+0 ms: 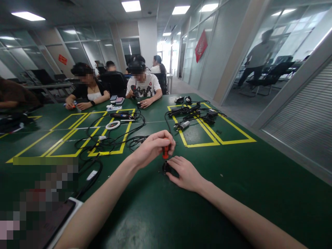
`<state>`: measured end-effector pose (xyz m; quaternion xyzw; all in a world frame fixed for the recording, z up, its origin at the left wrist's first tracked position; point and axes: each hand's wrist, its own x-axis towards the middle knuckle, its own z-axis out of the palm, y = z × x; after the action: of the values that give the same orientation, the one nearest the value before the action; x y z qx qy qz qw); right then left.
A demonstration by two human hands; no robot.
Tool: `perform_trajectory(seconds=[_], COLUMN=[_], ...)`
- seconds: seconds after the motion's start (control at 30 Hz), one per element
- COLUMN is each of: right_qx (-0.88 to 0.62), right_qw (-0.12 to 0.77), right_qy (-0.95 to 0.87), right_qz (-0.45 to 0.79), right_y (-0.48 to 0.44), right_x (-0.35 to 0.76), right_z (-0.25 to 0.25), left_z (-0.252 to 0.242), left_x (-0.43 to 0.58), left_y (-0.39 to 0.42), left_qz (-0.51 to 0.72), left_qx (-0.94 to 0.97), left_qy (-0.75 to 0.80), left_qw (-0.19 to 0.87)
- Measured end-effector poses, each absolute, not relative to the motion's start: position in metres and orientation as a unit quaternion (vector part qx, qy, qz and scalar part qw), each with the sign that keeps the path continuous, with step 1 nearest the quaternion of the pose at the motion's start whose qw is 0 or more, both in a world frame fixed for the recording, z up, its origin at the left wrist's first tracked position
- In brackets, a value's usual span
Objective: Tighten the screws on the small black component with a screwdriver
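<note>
My left hand (157,145) is closed around an orange and black screwdriver (165,154), held upright with its tip pointing down. Directly below it, a small black part (165,168) lies on the green table (145,211). The fingers and thumb of my right hand (184,174) grip this part from the right and cover some of it. Its exact kind is hard to make out. The screwdriver's tip meets or nearly meets the part; I cannot tell which.
Tangled black cables (86,143) spread over the left side, near a white ring (113,125). More cables with plugs (184,125) lie inside yellow tape outlines at the right. A tablet-like device (61,221) is at lower left. Two people (142,83) work across the table.
</note>
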<state>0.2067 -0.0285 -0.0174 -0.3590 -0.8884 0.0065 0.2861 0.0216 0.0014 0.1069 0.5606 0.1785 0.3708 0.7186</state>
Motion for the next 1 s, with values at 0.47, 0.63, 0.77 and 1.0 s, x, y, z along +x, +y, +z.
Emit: perform_trajectory(seconds=[0.47, 0.63, 0.77, 1.0], right_qx=[-0.354, -0.356, -0.358, -0.362], right_qw=[0.28, 0.279, 0.277, 0.271], right_qy=[-0.892, -0.892, -0.892, -0.892], right_qz=[0.009, 0.012, 0.015, 0.019], right_y=[-0.0268, -0.0271, -0.0277, -0.0287], right_x=[0.2085, 0.2094, 0.2096, 0.2096], right_z=[-0.0191, -0.0189, -0.0172, -0.015], left_z=[0.1074, 0.1087, 0.1117, 0.1122], left_x=[0.0199, 0.021, 0.0223, 0.0218], left_y=[0.0035, -0.0005, -0.002, 0.0015], left_qz=[0.38, 0.383, 0.388, 0.377], left_qx=[0.554, 0.567, 0.562, 0.564], left_qy=[0.173, 0.176, 0.182, 0.163], left_qw=[0.72, 0.708, 0.707, 0.717])
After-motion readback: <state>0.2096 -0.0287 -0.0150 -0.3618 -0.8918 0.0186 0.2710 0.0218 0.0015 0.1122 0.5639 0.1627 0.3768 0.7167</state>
